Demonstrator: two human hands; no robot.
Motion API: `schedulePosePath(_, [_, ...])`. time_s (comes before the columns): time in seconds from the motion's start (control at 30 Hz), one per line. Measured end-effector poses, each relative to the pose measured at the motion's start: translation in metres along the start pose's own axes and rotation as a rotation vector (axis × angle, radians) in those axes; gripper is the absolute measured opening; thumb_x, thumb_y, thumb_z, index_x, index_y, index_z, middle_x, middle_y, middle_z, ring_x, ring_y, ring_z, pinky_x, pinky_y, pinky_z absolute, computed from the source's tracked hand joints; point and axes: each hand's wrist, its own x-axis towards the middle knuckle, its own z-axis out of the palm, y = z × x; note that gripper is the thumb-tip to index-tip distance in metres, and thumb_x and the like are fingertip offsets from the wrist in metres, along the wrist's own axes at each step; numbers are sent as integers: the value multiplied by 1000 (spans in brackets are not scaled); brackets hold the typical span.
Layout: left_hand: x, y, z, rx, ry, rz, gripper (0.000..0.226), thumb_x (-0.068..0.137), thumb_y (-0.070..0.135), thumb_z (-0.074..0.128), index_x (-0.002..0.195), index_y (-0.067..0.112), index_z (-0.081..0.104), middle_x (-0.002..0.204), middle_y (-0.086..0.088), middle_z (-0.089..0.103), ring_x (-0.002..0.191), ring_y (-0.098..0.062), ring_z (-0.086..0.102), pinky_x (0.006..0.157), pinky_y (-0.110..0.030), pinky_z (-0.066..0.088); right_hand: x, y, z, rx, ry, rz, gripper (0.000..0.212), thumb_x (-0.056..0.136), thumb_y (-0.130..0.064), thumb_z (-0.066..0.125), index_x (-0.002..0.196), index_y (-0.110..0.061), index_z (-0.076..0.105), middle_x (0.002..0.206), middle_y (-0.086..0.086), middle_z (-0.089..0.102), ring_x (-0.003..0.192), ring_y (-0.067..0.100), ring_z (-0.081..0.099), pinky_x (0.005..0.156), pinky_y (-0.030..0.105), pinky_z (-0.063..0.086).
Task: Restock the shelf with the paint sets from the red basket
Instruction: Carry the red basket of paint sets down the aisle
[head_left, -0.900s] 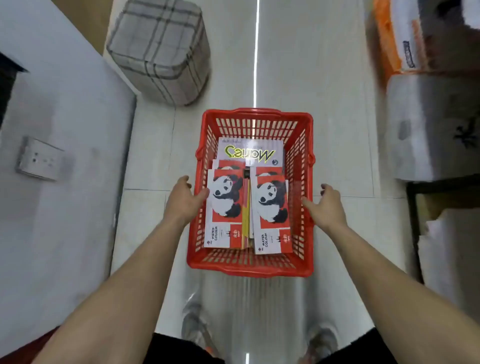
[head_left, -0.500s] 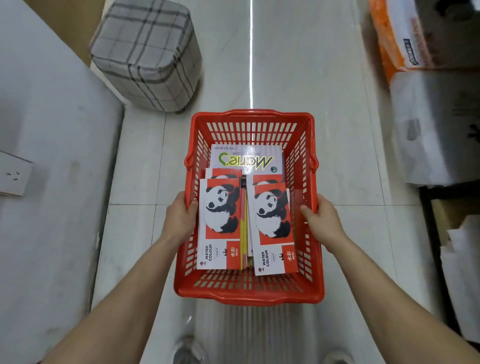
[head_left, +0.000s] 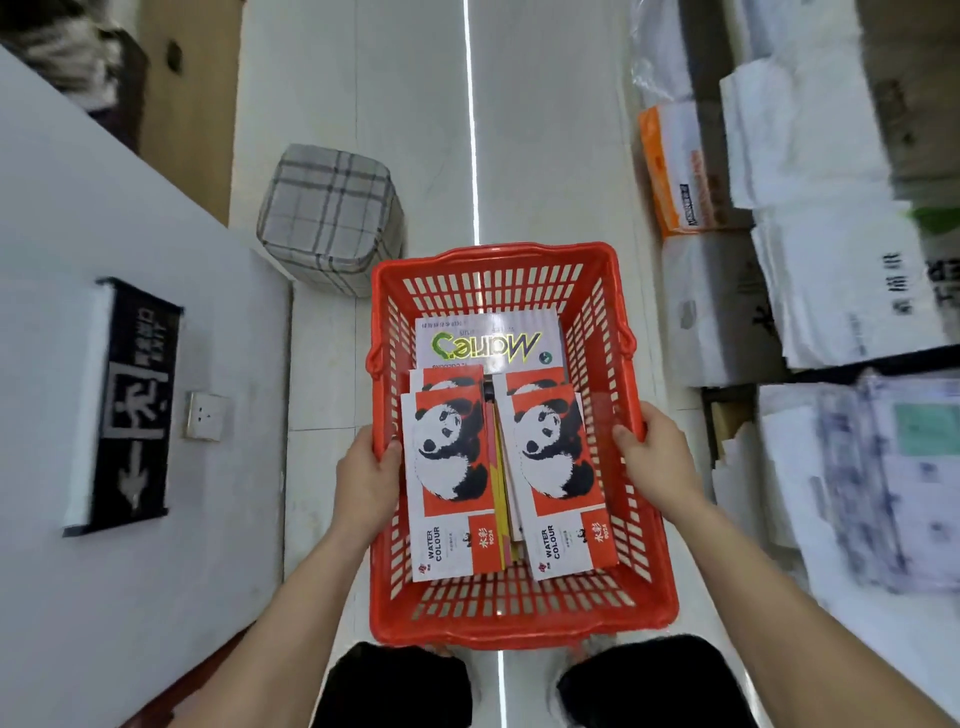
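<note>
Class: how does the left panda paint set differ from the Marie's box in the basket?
The left panda paint set is red and white; the Marie's box is white with green lettering. The panda set lies nearer the camera; the Marie's box farther, partly covered. Both sit in the red basket.

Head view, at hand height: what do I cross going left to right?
exit sign → wall socket → left hand → left panda paint set → right panda paint set → right hand → paper stacks. Both hands grip the red basket.

Bare floor (head_left: 519, 156) between stool (head_left: 330, 218) and packages (head_left: 727, 312)
</note>
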Motion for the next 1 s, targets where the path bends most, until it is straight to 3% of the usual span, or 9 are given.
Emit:
schedulePosePath(0.07, [-36, 52, -41, -11, -11, -2, 18, 104, 30, 49, 118, 21, 55, 112, -4, 73, 91, -23, 74, 82, -47, 62, -34, -55, -39, -19, 20, 0, 16, 104, -23, 55, 119, -24, 61, 103, -1, 71, 91, 20, 71, 83, 36, 55])
schedulePosePath(0.17, [-74, 125, -96, -27, -18, 35, 15, 104, 31, 49, 115, 22, 55, 105, 0, 72, 86, -17, 74, 78, -43, 63, -76, -135, -89, -27, 51, -22, 25, 104, -14, 56, 127, -13, 64, 103, 3, 71, 83, 13, 65, 69, 23, 47])
schedulePosePath(0.37, [-71, 249, -165, 40, 18, 155, 14, 101, 24, 51, 110, 20, 62, 100, 0, 72, 87, -21, 71, 76, -39, 57, -78, -239, -152, 22, 119, -56, 26, 102, -10, 57, 127, -7, 66, 105, 7, 74, 93, 26, 71, 90, 43, 58])
schedulePosePath(0.43, [-55, 291, -173, 62, 34, 173, 16, 101, 25, 51, 109, 19, 63, 97, 1, 73, 85, -22, 72, 75, -41, 59, -55, -270, -169, 47, 111, -82, 28, 103, -12, 56, 129, -8, 65, 109, 6, 74, 100, 27, 72, 93, 43, 57])
schedulePosePath(0.53, [-31, 355, -177, 33, 68, 191, 11, 104, 20, 50, 110, 21, 59, 87, 12, 67, 77, -11, 69, 60, -26, 51, -8, -319, -199, 82, 96, -144, 28, 103, -15, 56, 130, -15, 64, 112, 2, 75, 102, 24, 72, 93, 42, 57])
schedulePosePath(0.63, [-4, 422, -177, 11, 113, 203, 9, 104, 21, 50, 109, 21, 58, 84, 13, 67, 73, -10, 70, 56, -24, 48, 42, -374, -231, 104, 71, -191, 28, 104, -13, 55, 130, -12, 64, 109, -1, 72, 99, 19, 71, 90, 36, 56])
schedulePosePath(0.8, [65, 522, -185, -8, 184, 181, 19, 102, 33, 52, 115, 20, 58, 100, 2, 72, 81, -17, 72, 74, -39, 58, 141, -469, -274, 65, 69, -245, 28, 103, -14, 55, 129, -11, 65, 113, 5, 75, 101, 26, 73, 92, 45, 60])
schedulePosePath(0.9, [120, 574, -190, -56, 193, 186, 14, 102, 29, 51, 111, 21, 59, 98, 4, 71, 80, -12, 71, 68, -33, 56, 206, -521, -286, 65, 62, -262, 26, 102, -12, 55, 126, -10, 66, 107, 4, 75, 96, 25, 73, 88, 41, 60])
schedulePosePath(1.0, [189, 628, -196, -76, 197, 193, 14, 101, 24, 53, 111, 19, 61, 105, -5, 74, 89, -24, 72, 79, -40, 59, 276, -574, -289, 45, 78, -289, 24, 102, -10, 56, 123, -11, 67, 99, -1, 72, 88, 18, 71, 80, 32, 55])
